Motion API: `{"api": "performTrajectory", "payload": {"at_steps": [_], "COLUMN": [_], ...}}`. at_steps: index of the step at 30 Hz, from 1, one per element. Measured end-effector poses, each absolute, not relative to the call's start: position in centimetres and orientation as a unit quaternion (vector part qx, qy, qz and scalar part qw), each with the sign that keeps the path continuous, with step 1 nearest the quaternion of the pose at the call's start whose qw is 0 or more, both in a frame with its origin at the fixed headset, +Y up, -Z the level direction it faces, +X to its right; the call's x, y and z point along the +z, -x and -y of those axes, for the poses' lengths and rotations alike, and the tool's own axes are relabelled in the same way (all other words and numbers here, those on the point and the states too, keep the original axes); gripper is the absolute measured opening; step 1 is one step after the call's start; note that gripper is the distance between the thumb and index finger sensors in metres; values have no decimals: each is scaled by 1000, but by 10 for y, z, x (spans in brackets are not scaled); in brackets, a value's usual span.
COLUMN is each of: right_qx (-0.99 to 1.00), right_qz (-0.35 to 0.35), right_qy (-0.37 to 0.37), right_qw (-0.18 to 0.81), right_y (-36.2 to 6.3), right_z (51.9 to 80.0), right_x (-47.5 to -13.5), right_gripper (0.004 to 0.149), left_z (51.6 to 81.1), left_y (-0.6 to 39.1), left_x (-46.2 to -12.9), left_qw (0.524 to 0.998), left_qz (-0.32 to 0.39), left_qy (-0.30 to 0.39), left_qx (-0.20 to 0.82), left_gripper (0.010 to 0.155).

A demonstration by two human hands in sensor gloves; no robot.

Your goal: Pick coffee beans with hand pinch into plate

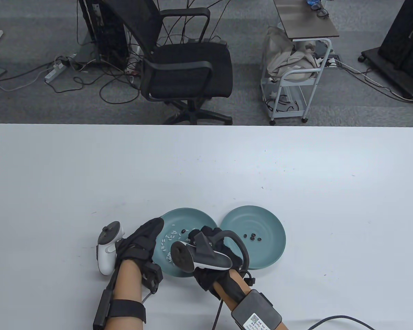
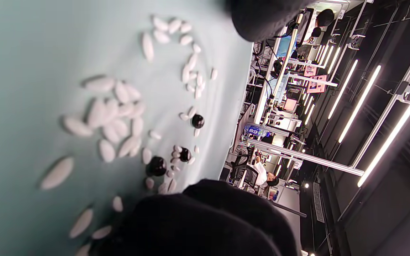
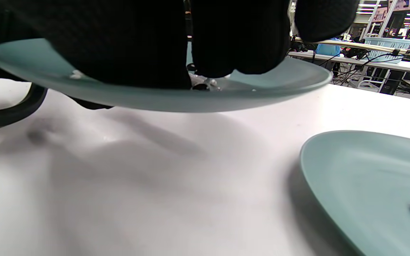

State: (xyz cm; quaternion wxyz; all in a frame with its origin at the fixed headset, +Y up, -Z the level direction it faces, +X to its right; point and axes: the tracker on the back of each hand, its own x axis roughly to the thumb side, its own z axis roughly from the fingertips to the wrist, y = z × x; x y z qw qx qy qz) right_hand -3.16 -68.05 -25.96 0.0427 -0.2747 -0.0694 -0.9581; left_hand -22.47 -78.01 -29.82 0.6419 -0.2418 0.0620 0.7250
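Table view: my right hand point(image 1: 206, 247) over the left teal plate point(image 1: 186, 215), grip hidden; left hand point(image 1: 143, 240) on its rim. Right plate point(image 1: 261, 220) holds three coffee beans point(image 1: 252, 237). White table point(image 1: 206, 165); office chair point(image 1: 187, 62) behind.

Left wrist: beans point(image 2: 157, 165) among white grains point(image 2: 116, 117).

Right wrist: fingertips point(image 3: 237, 46) bunched over the plate; cannot tell what they hold.

Matt teal plates point(image 1: 261, 220), knit-cloth gloves point(image 1: 144, 237)
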Motion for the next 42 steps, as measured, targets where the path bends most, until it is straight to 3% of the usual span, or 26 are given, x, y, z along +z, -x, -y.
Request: {"api": "performTrajectory", "payload": {"at_steps": [26, 36, 42], "right_qx": [-954, -967, -971], "right_qz": [-4, -20, 9], "right_qy": [300, 243, 177], "right_qw": [9, -72, -159], "right_y": [37, -5, -52], "right_z": [682, 658, 664], "right_x": [-259, -277, -299], "right_gripper": [39, 39, 39], "left_z": [779, 779, 780], "left_y": [223, 224, 224], "left_x": [-300, -300, -300], "left_qw": [645, 653, 654], "left_qz": [-42, -47, -46], "left_qy": [251, 247, 246], "left_qx": [720, 714, 713], "left_gripper": [53, 53, 53]}}
